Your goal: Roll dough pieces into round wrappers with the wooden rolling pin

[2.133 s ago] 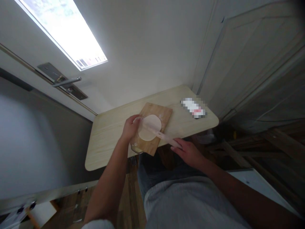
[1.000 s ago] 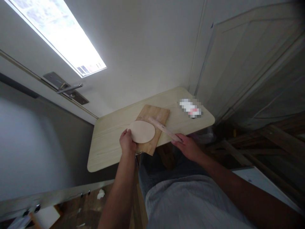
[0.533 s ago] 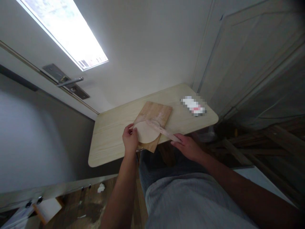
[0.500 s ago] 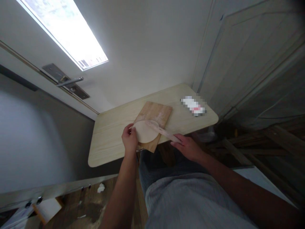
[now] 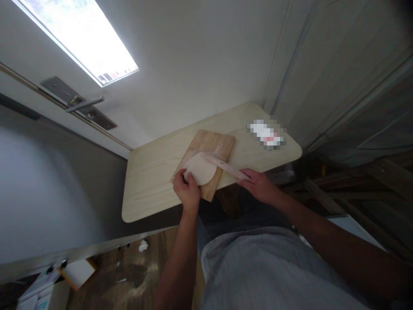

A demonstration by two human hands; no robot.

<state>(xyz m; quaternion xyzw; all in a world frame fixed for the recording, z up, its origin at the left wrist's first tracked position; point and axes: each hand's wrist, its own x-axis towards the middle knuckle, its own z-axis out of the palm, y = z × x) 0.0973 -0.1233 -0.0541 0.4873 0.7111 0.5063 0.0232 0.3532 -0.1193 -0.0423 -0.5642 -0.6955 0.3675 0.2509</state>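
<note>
A thin, round, pale sheet of dough lies over the near part of a wooden board, which has white powder on it. My left hand pinches the sheet's near left edge between thumb and fingers. Across the sheet's upper right edge rests a slim, pale wooden stick like a small rolling pin, dusted with the same powder. Its right end is in the closed grip of my right hand, just off the table's near edge.
The board sits on a light wooden table with rounded corners, its near corner overhanging the edge. A blurred white and pink item lies at the right. Behind stands a white door with a metal handle. Crumpled white paper is on the floor.
The view has shifted slightly. My left hand has come round to the sheet's near left edge, and the sheet sits turned on the board. The stick still lies against its upper right edge.
</note>
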